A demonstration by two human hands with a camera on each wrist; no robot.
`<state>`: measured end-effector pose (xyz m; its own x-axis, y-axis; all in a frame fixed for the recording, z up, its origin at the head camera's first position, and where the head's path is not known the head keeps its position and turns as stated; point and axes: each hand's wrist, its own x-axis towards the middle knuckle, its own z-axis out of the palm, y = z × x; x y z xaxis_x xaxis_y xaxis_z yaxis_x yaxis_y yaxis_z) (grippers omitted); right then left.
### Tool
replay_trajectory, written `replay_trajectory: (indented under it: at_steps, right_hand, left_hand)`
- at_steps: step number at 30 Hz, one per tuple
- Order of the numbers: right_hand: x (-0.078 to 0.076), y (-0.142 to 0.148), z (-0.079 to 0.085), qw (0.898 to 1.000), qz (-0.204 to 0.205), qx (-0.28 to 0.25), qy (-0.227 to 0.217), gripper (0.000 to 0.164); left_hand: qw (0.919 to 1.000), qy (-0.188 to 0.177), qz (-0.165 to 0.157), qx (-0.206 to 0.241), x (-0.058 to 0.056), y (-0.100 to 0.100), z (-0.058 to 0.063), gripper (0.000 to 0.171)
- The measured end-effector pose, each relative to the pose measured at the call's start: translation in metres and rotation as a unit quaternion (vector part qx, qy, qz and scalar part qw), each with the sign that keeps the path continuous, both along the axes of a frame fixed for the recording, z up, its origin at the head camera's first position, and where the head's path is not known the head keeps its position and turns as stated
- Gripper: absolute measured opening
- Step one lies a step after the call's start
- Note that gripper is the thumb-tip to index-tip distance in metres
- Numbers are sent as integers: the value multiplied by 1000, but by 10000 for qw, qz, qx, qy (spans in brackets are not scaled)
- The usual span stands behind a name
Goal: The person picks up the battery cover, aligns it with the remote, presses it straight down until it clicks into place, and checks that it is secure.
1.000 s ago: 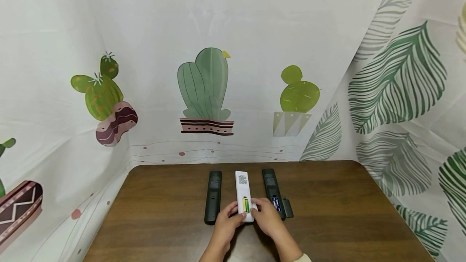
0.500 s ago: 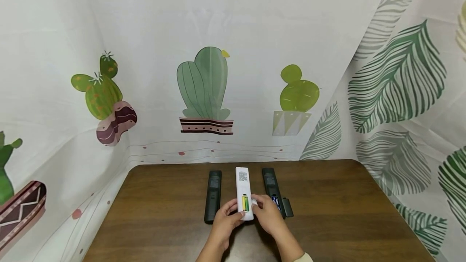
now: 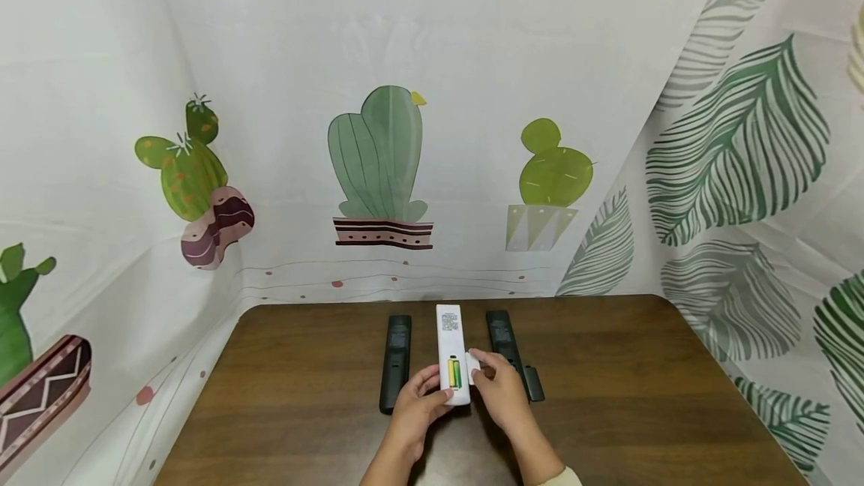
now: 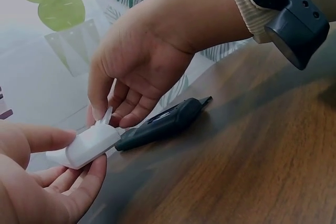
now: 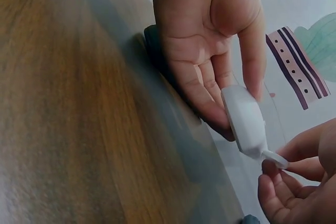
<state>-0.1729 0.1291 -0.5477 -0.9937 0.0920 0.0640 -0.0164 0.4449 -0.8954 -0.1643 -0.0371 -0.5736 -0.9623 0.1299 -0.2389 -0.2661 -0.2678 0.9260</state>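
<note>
A white remote control shows its back, with the battery compartment uncovered. Green-and-yellow batteries lie side by side inside it. My left hand grips the remote's near end, thumb on top and fingers beneath, as the left wrist view shows of the white remote. Between thumb and fingertips, my right hand pinches a small white battery cover just right of the compartment. In the right wrist view the battery cover is tilted beside the remote's end.
On the brown wooden table, a black remote lies face down at left. Another black remote lies at right, partly behind my right hand, with a loose black cover against its side. A printed cloth hangs behind.
The white remote has shifted slightly away from me. My right hand has moved up along its right side with the white cover, which now shows more plainly.
</note>
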Motion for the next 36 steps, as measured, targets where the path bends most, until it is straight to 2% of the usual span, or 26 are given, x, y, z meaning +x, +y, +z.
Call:
replay_trajectory:
  at_steps: [8, 16, 23, 29, 36]
  right_hand:
    - [-3, 2, 1, 9974, 28, -717, 102, 47]
    - [-3, 2, 6, 9884, 222, -1503, 80, 57]
    - [-3, 2, 6, 9825, 252, -1839, 141, 49]
    - [-2, -2, 6, 9748, 370, -2140, 511, 39]
    - [2, -6, 9, 9746, 398, -2065, 770, 32]
  left_hand:
    - [9999, 13, -43, 126, -1, -1, 4, 64]
    - [9997, 41, -114, 195, -1, -3, 7, 65]
    - [9992, 88, -220, 313, -1, -5, 7, 67]
    - [9990, 57, -211, 394, -1, -4, 8, 67]
    - [9985, 28, -235, 490, -1, -3, 8, 66]
